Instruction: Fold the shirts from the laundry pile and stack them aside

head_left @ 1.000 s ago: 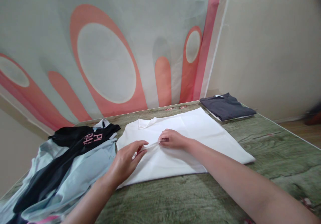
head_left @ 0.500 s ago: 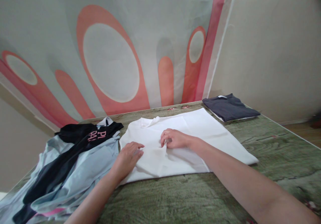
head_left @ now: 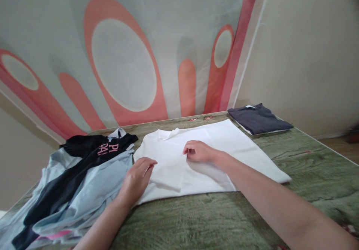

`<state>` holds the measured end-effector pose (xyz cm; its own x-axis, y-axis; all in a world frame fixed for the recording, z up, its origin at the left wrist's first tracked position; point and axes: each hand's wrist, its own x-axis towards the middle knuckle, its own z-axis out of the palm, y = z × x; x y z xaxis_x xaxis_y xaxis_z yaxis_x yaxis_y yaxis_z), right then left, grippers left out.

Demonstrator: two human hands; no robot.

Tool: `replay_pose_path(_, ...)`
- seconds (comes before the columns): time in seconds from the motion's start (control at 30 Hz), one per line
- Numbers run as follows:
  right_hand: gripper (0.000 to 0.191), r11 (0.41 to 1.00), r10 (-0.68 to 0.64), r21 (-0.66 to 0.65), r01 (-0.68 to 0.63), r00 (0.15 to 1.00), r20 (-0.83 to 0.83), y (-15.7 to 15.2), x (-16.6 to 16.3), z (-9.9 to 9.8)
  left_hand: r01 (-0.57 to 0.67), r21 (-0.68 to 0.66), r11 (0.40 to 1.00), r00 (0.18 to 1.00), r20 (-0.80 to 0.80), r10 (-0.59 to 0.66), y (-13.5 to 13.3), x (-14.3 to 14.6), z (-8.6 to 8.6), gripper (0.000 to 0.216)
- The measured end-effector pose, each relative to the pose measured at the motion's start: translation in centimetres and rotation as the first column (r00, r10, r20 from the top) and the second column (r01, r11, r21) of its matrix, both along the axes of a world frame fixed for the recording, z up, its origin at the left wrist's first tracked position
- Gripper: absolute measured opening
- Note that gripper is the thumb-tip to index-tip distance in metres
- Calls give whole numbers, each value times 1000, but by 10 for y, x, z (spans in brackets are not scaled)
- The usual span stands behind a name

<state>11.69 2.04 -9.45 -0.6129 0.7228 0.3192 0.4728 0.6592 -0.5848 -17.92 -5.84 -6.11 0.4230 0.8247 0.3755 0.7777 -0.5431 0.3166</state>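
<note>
A white shirt (head_left: 218, 138) lies spread on the table, collar toward the far side, with a flap of its fabric folded over the near left part. My right hand (head_left: 200, 152) is closed in a pinch on the flap's edge near the middle of the shirt. Over the shirt's left part, my left hand (head_left: 138, 177) has its thumb and fingertips drawn together at the fabric; the exact grip is partly hidden by the hand itself.
Left of the shirt is a loose heap of clothes, with a black garment (head_left: 84, 167) with pink letters over light blue ones (head_left: 103, 179). Folded dark grey clothing (head_left: 259, 119) rests at the far right corner of the wood-patterned table (head_left: 179, 224). A patterned wall covering (head_left: 165, 37) rises behind.
My right hand has moved slightly right and up with the pinched fabric, and the flap looks flatter. My left hand has shifted a little left, its thumb closing toward the fingers.
</note>
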Motion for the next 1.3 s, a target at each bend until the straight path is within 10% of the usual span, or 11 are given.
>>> replay_pose_path(0.17, 23, 997, -30, -76, 31, 999, 15, 0, 5, 3, 220, -162, 962, 955, -166, -247, -17, 28, -10, 43)
replay_pose_path(0.37, 17, 981, -194, 14, 195, 981, -11, -5, 5, 18, 174, -136, 975, 919, -334, -211, -20, 32, -12, 50)
replay_pose_path(0.6, 9, 994, 78, 73, -81, 996, 43, -22, -14, 23, 253, -204, 946, 857, -407, -317, -29, 45, -12, 59)
replay_pose_path(0.93, 31, 981, 25, -193, -23, 1000, 6, -3, 3, 8, 216, -241, 946, 848, -434, -304, -31, 42, -12, 58)
replay_pose_path(1.3, 37, 977, 184, -126, -171, 978, 99, -6, 6, 20, 213, -180, 961, 874, -404, -269, -33, 41, -17, 68)
